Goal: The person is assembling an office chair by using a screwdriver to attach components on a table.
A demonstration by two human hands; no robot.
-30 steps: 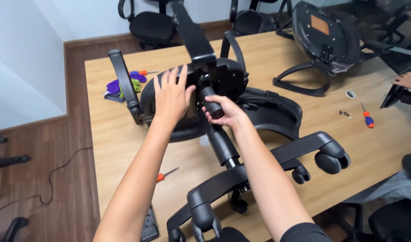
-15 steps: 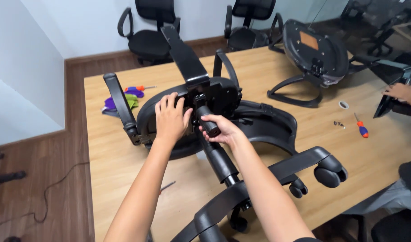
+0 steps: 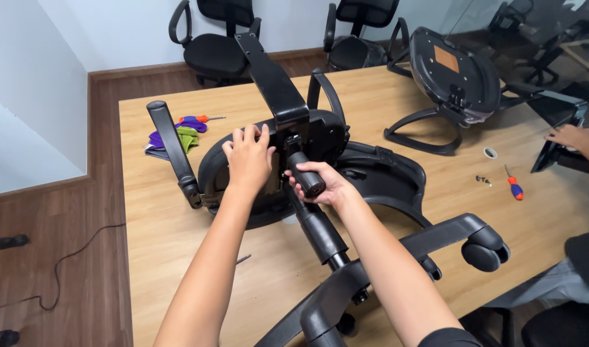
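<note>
A black office chair seat (image 3: 269, 173) lies upside down on the wooden table (image 3: 159, 257), its armrest (image 3: 172, 151) sticking up at the left. My left hand (image 3: 248, 159) presses flat on the seat's underside beside the metal mechanism plate (image 3: 307, 132). My right hand (image 3: 320, 183) grips the top of the black gas-lift cylinder (image 3: 317, 222), which leans toward me. The cylinder runs down into the star-shaped wheel base (image 3: 384, 263), which carries black casters (image 3: 484, 250).
A second upturned seat (image 3: 452, 77) lies at the far right of the table. An orange-handled screwdriver (image 3: 513, 186), small screws (image 3: 483, 180) and a tape roll (image 3: 490, 153) lie nearby. Purple and green cloths (image 3: 179, 136) lie far left. Another person's hand (image 3: 574, 138) is at the right edge. Assembled chairs (image 3: 217, 38) stand behind.
My left hand slid from the seat's left part toward the mechanism plate. My right hand stays on the cylinder top. The view has tilted, so the chair appears lower in frame.
</note>
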